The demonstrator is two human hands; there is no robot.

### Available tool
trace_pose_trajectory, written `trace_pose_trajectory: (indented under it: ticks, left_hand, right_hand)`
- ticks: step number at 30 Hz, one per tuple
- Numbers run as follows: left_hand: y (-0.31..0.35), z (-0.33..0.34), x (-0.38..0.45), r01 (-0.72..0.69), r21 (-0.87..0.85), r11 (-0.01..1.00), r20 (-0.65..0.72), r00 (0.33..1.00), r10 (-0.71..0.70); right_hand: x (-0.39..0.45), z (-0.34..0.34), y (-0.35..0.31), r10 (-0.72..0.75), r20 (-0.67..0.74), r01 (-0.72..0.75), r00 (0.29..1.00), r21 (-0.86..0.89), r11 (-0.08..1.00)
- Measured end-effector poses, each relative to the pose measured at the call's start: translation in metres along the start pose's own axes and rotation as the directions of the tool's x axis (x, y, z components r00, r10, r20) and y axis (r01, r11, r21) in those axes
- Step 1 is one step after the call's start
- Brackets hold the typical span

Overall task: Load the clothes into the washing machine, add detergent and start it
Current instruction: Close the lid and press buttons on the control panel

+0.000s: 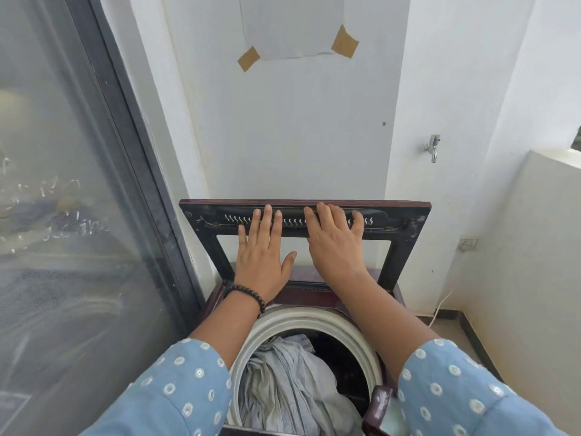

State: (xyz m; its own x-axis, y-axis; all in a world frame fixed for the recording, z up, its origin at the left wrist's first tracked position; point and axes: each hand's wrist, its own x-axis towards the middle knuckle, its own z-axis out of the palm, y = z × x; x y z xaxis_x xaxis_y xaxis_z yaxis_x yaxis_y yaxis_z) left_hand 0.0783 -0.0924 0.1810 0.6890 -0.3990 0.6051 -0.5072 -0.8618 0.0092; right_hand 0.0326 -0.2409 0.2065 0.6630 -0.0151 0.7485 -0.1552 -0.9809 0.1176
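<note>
The top-loading washing machine (309, 317) stands below me with its dark maroon lid (405, 243) raised upright. My left hand (261, 256) lies flat against the lid's inner side, fingers straight and spread, a bead bracelet on the wrist. Beside it my right hand (333, 243) presses flat on the same lid, fingertips reaching its top bar. Pale grey-blue clothes (289, 382) fill the drum under my forearms, with darker cloth behind them. No detergent shows in view.
A sliding glass door (78, 199) with a dark frame runs along the left. The white wall behind carries a taped paper (295, 26). A tap (433, 148) sticks out of the wall at right, beside a low white parapet (540, 247).
</note>
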Motion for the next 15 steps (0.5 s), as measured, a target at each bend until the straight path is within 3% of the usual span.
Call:
trace_pose_trajectory:
  ticks: [5,15]
  left_hand:
    - [0.004,-0.007,-0.020,0.001,0.025,1.000,0.010,1.000,-0.001]
    - [0.012,-0.016,-0.053,0.009,0.076,0.997,0.020,1.000,-0.011]
  right_hand:
    - [-0.005,-0.015,0.001,-0.048,-0.058,0.050,0.997,0.031,0.998]
    - [-0.014,-0.037,0.005,-0.146,-0.008,0.146,0.989,0.029,0.989]
